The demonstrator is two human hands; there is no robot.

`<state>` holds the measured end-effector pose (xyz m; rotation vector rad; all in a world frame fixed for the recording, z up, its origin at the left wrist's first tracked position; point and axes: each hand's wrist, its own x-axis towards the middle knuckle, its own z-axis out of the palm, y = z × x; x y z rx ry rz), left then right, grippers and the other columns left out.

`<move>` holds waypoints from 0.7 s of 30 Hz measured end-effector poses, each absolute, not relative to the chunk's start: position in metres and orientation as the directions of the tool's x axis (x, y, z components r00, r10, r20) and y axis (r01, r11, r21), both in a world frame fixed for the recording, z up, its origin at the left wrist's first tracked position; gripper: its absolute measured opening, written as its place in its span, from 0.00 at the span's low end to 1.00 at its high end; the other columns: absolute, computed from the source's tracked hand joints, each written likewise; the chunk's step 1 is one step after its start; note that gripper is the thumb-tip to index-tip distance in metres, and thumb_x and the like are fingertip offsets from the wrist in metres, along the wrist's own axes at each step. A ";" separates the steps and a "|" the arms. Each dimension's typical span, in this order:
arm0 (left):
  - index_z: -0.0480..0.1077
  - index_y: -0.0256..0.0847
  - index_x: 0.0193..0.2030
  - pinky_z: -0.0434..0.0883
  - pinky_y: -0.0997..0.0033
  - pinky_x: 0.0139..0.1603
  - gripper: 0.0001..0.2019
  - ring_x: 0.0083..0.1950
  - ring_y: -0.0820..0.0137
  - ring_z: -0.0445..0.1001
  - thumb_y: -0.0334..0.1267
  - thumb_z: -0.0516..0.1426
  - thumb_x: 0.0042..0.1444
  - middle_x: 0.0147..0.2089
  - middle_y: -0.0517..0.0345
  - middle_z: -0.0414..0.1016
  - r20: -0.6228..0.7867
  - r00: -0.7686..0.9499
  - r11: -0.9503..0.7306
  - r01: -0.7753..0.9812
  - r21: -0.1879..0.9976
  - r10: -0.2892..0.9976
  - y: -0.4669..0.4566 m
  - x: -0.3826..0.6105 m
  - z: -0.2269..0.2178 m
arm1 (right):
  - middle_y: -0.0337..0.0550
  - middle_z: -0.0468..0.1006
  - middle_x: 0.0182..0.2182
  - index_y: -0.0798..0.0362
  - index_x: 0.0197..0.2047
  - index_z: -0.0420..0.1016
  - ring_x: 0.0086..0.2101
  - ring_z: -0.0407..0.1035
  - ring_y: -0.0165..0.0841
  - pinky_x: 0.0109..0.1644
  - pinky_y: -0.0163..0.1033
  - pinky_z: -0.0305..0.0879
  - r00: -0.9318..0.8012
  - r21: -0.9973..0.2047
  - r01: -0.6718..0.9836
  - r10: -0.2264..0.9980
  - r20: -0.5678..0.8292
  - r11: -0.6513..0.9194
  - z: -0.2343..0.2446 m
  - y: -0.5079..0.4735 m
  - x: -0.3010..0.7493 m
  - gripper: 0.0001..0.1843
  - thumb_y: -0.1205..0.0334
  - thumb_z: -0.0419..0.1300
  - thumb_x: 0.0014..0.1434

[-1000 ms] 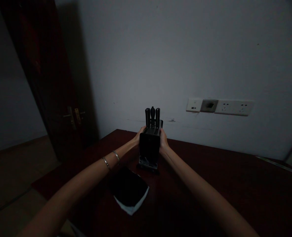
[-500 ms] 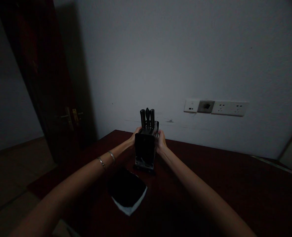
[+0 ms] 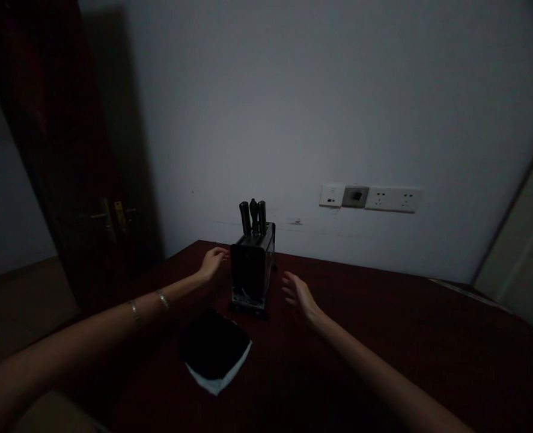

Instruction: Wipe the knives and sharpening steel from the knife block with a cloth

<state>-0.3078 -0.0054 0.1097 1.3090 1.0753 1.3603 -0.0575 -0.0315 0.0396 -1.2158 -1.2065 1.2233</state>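
A dark knife block (image 3: 249, 270) stands upright on the dark red table, with several black handles (image 3: 253, 218) sticking up from its top. To its left, my left hand (image 3: 214, 263) is open, its fingertips close to the block's side; whether they touch it I cannot tell. My right hand (image 3: 300, 296) is open on the other side, fingers spread and apart from the block. In front of the block lies a black flat piece with a white edge (image 3: 216, 349), perhaps a folded cloth; its kind is unclear in the dim light.
The table (image 3: 360, 337) reaches back to a pale wall (image 3: 248, 120) with a row of sockets (image 3: 369, 197). At the left stands a dark door with a handle (image 3: 108, 218). A pale door or panel (image 3: 527, 258) is at the far right.
Both hands have let go of the knife block and drawn apart, the right one farther from it. The block stays standing on the table. The view has shifted slightly to the right.
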 end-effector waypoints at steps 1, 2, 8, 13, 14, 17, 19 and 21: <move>0.65 0.38 0.23 0.62 0.72 0.30 0.04 0.28 0.71 0.64 0.32 0.52 0.46 0.21 0.62 0.63 0.210 0.013 -0.211 0.036 0.977 0.978 -0.010 -0.318 0.109 | 0.51 0.68 0.55 0.47 0.55 0.64 0.49 0.66 0.41 0.47 0.49 0.63 -0.005 -0.999 0.044 1.000 -0.002 -0.002 0.034 -0.038 -0.047 0.30 0.41 0.46 0.53; 0.65 0.39 0.22 0.62 0.72 0.31 0.04 0.28 0.71 0.63 0.30 0.52 0.44 0.21 0.63 0.62 0.234 0.034 -0.237 0.118 0.964 0.972 -0.015 -0.328 0.109 | 0.51 0.68 0.55 0.48 0.54 0.66 0.50 0.66 0.41 0.49 0.49 0.62 -0.012 -0.997 0.079 1.000 0.024 0.025 0.029 -0.044 -0.035 0.30 0.41 0.47 0.53; 0.72 0.41 0.29 0.63 0.66 0.48 0.08 0.41 0.66 0.66 0.29 0.52 0.46 0.37 0.57 0.71 0.271 0.500 -0.542 0.545 0.640 0.823 -0.075 -0.366 0.099 | 0.49 0.70 0.53 0.51 0.50 0.71 0.55 0.60 0.43 0.60 0.48 0.50 -0.012 -0.957 0.245 0.988 0.155 0.153 0.015 -0.085 0.020 0.31 0.40 0.52 0.50; 0.51 0.52 0.64 0.46 0.52 0.65 0.26 0.68 0.58 0.42 0.35 0.47 0.59 0.69 0.60 0.42 -0.054 0.831 -0.798 0.549 0.247 0.554 -0.114 -0.359 0.090 | 0.46 0.70 0.53 0.51 0.51 0.71 0.56 0.59 0.43 0.62 0.49 0.47 -0.073 -0.893 0.408 0.982 0.175 0.189 0.021 -0.111 0.026 0.27 0.44 0.51 0.54; 0.47 0.53 0.65 0.44 0.49 0.65 0.27 0.68 0.57 0.38 0.36 0.47 0.60 0.70 0.60 0.37 -0.090 0.837 -0.802 0.543 0.248 0.539 -0.118 -0.356 0.089 | 0.46 0.70 0.54 0.51 0.52 0.71 0.56 0.59 0.42 0.62 0.49 0.47 -0.089 -0.876 0.441 0.980 0.176 0.197 0.022 -0.114 0.024 0.27 0.44 0.50 0.55; 0.44 0.56 0.65 0.41 0.43 0.63 0.26 0.68 0.54 0.34 0.40 0.47 0.61 0.69 0.59 0.33 -0.147 0.843 -0.799 0.538 0.269 0.518 -0.127 -0.348 0.083 | 0.46 0.70 0.54 0.51 0.52 0.70 0.56 0.60 0.42 0.61 0.49 0.49 -0.094 -0.852 0.479 0.977 0.189 0.211 0.023 -0.116 0.022 0.26 0.46 0.49 0.57; 0.44 0.56 0.65 0.41 0.42 0.63 0.26 0.68 0.53 0.35 0.42 0.46 0.62 0.69 0.57 0.35 -0.156 0.836 -0.782 0.548 0.297 0.526 -0.132 -0.344 0.077 | 0.46 0.70 0.53 0.51 0.52 0.70 0.55 0.60 0.42 0.61 0.48 0.50 -0.094 -0.845 0.487 0.975 0.199 0.220 0.022 -0.115 0.022 0.26 0.47 0.48 0.57; 0.42 0.54 0.66 0.41 0.42 0.63 0.26 0.68 0.53 0.37 0.43 0.45 0.62 0.68 0.55 0.38 -0.155 0.823 -0.764 0.565 0.311 0.546 -0.136 -0.342 0.070 | 0.46 0.71 0.53 0.52 0.52 0.70 0.55 0.61 0.41 0.61 0.48 0.50 -0.101 -0.839 0.494 0.973 0.205 0.228 0.021 -0.115 0.023 0.25 0.47 0.48 0.57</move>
